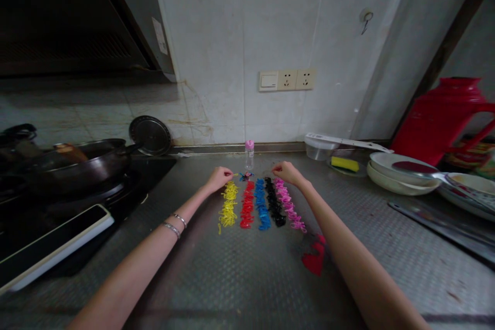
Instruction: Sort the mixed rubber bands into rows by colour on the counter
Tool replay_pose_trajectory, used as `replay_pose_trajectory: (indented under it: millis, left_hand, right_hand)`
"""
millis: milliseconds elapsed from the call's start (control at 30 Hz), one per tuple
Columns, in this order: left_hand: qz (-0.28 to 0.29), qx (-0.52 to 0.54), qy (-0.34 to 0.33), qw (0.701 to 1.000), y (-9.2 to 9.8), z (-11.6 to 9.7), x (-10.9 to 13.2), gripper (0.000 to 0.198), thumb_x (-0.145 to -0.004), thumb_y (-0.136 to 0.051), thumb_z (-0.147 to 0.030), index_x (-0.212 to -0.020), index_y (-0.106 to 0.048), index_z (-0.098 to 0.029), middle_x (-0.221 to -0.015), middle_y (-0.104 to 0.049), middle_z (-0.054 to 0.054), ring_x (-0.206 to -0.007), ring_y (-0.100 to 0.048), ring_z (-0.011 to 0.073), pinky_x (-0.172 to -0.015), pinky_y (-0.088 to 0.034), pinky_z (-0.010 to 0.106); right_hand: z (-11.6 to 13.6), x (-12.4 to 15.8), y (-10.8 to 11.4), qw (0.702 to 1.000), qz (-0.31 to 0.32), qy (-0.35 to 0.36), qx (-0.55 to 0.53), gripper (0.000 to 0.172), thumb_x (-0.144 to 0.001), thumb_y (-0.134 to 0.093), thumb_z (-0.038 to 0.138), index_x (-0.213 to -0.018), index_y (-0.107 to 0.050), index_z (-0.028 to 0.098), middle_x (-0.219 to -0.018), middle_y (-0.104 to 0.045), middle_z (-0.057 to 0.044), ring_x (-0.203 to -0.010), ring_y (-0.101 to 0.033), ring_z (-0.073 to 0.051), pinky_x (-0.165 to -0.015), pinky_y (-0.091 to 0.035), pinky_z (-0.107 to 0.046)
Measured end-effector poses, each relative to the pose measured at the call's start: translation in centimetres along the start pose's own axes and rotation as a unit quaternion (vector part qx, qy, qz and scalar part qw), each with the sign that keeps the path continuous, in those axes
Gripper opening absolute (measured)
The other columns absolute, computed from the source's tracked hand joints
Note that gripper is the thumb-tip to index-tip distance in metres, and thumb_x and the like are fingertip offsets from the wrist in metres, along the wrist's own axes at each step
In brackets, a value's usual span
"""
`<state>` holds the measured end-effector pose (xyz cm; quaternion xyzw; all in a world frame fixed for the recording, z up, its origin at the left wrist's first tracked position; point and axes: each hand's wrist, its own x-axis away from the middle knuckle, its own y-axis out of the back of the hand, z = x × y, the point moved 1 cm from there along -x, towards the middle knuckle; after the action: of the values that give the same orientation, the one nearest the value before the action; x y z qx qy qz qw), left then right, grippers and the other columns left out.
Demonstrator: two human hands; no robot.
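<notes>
Five-coloured rows of small rubber bands run down the metal counter: yellow bands [229, 205], red bands [247, 206], blue bands [263, 206], black bands [275, 205] and pink bands [290, 206]. Above the yellow row my left hand [219, 179] is closed in a pinch, with a small yellow band [235, 175] at its fingertips. A little mixed-colour cluster [246, 176] lies between my hands. My right hand [287, 172] pinches too, above the black and pink rows; whatever it holds is too small to make out. Behind the cluster stands a clear bottle [249, 157] with a pink cap.
On the left are a pan [88, 165] on the stove and a white-edged device [58, 247]. A red heart-shaped piece [314, 259] lies near my right forearm. To the right sit a yellow sponge [345, 164], stacked bowls [402, 178], a knife [436, 229] and a red thermos [433, 124].
</notes>
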<state>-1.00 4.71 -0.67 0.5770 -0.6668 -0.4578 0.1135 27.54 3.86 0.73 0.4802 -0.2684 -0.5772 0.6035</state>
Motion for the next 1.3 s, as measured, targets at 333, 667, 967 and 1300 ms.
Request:
replay_pose_trajectory:
  millis: [333,667,967,1300]
  left_hand:
    - [-0.005,0.091,0.077,0.993,0.5,2.9,1.5,0.029,-0.065,-0.055,-0.027,-0.086,-0.068,-0.013,-0.075,-0.068,0.006,-0.062,-0.055,0.0137,-0.060,-0.041,0.023]
    - [-0.056,0.171,0.122,0.976,0.6,3.9,1.6,0.023,-0.067,-0.055,-0.022,-0.084,-0.067,-0.011,-0.081,-0.067,0.008,-0.069,-0.058,0.0148,-0.061,-0.042,0.023]
    - [-0.053,0.165,0.117,0.978,0.6,3.6,1.8,0.025,-0.068,-0.054,-0.026,-0.081,-0.068,-0.010,-0.076,-0.067,0.008,-0.063,-0.056,0.0139,-0.058,-0.041,0.023]
    - [-0.044,0.145,0.103,0.983,1.0,3.2,2.1,0.033,-0.070,-0.051,-0.035,-0.079,-0.068,-0.009,-0.066,-0.065,0.005,-0.056,-0.052,0.0122,-0.053,-0.036,0.022]
  right_hand:
    - [1.3,-0.1,-1.1,0.999,0.022,0.016,0.029,0.024,-0.070,-0.051,0.024,-0.087,-0.068,0.021,-0.084,-0.068,-0.003,-0.079,-0.060,-0.015,-0.067,-0.041,-0.018]
    - [6.3,-0.5,-2.1,0.994,0.055,0.078,0.058,0.022,-0.074,-0.051,0.026,-0.088,-0.067,0.024,-0.086,-0.067,-0.002,-0.077,-0.060,-0.015,-0.063,-0.041,-0.018]
    - [9.0,-1.9,-4.2,0.987,0.081,0.098,0.102,0.020,-0.074,-0.053,0.026,-0.088,-0.066,0.028,-0.091,-0.066,0.000,-0.084,-0.059,-0.016,-0.067,-0.041,-0.020]
    - [9.2,-2.3,-5.1,0.986,0.081,0.079,0.120,0.021,-0.076,-0.048,0.023,-0.088,-0.066,0.024,-0.089,-0.066,-0.004,-0.080,-0.060,-0.017,-0.064,-0.041,-0.021]
